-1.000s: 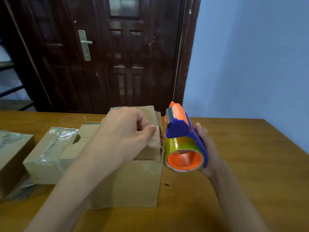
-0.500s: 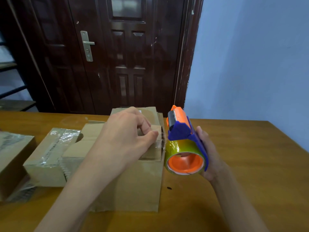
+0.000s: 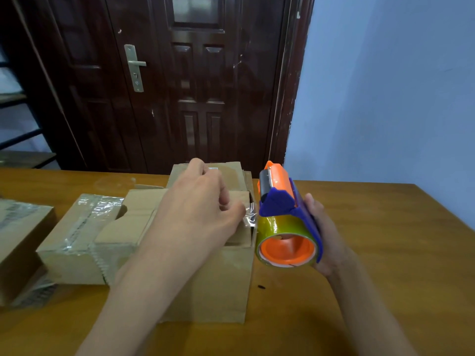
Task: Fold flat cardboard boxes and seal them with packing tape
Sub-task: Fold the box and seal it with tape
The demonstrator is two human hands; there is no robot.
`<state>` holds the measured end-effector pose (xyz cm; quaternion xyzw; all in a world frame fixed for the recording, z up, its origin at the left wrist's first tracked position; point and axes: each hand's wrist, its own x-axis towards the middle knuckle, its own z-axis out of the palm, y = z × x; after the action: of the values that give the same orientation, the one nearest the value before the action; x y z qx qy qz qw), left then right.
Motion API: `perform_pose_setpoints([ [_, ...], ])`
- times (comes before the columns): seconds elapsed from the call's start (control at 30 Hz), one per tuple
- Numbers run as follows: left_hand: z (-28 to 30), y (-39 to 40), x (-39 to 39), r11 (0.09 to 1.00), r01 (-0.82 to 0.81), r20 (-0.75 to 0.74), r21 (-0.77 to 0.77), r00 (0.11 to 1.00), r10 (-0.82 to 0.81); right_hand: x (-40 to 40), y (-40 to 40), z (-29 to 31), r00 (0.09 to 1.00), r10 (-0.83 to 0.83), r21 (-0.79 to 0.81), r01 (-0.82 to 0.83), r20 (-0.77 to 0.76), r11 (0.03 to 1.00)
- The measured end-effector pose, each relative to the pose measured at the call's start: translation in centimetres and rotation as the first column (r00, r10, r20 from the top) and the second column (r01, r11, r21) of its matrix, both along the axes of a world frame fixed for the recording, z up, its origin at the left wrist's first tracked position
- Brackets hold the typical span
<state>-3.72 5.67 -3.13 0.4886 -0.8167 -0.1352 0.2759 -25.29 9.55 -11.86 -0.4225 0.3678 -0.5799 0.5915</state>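
Note:
An upright cardboard box [image 3: 218, 286] stands on the wooden table [image 3: 385, 253] in front of me, its top flaps folded in. My left hand [image 3: 203, 211] hovers over the box top and pinches the loose end of clear tape [image 3: 250, 217] between thumb and finger. My right hand [image 3: 323, 232] grips an orange-and-blue tape dispenser [image 3: 285, 219] holding a roll of clear tape, just right of the box's top edge. The tape end runs from the dispenser to my left fingers.
A taped cardboard box [image 3: 77, 240] lies left of the open one, and another taped box [image 3: 18, 240] sits at the far left edge. A dark wooden door [image 3: 195, 80] and a pale blue wall [image 3: 385, 86] stand behind the table.
My left thumb and finger have pulled a short length of clear tape away from the dispenser, which was not visible a second ago. The dispenser stays in about the same place.

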Motion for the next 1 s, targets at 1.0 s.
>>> perform_pose_setpoints([
  [1.0,-1.4,-0.3,5.4,0.837,0.469,0.473,-0.283,0.827,-0.304,3.4,2.1,0.9,0.697,-0.603,-0.466,0.417,-0.387,0.780],
])
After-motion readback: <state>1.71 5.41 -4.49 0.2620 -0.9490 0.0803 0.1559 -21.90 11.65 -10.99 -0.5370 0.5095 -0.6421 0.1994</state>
